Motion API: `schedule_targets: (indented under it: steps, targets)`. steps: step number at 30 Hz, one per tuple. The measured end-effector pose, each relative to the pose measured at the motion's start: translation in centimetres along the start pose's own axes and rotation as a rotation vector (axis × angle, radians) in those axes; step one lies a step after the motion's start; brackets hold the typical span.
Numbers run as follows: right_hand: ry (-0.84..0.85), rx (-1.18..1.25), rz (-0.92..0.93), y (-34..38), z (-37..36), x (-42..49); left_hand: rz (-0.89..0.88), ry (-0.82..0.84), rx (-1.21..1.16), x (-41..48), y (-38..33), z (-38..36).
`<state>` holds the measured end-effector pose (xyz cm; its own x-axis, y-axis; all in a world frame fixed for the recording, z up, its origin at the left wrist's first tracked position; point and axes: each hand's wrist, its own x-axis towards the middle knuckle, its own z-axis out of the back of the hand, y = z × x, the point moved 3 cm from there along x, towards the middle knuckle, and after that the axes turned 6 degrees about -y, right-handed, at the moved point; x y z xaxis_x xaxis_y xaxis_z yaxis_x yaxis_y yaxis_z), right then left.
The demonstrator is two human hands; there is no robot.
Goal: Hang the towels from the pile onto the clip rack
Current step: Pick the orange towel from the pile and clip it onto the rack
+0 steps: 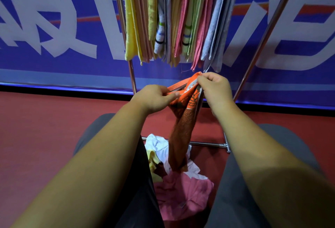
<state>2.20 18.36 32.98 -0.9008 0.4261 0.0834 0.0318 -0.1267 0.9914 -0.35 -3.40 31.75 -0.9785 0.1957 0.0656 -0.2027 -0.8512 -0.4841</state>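
Both hands are on the orange towel (183, 119) right now: left hand (154, 97) pinches the edge, right hand (213, 88) pinches the corner just beside it, and the rest dangles below the grip onto the pile (177, 178). Hung towels (172, 19) sit right above the right-hand pinch. My worry is that the corner's still bunched, so a clip might catch only one layer and it'd slide out.

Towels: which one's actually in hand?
The orange towel, gripped by left hand and right hand; the pink towel and white towel lie loose below.
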Motion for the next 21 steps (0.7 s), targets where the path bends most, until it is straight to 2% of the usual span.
schedule_targets:
  steps: [5,12,21]
  targets:
    - [-0.027,-0.020,0.033,0.1,0.5,0.3,-0.008,-0.196,-0.264,0.4,0.4,1.6]
    - [-0.012,-0.033,0.104,0.7,0.5,0.2,0.014,-0.323,-0.602,-0.2,0.3,3.2]
    - [0.007,0.091,0.145,3.2,1.0,0.3,-0.045,-0.372,-0.554,0.4,-1.2,7.1]
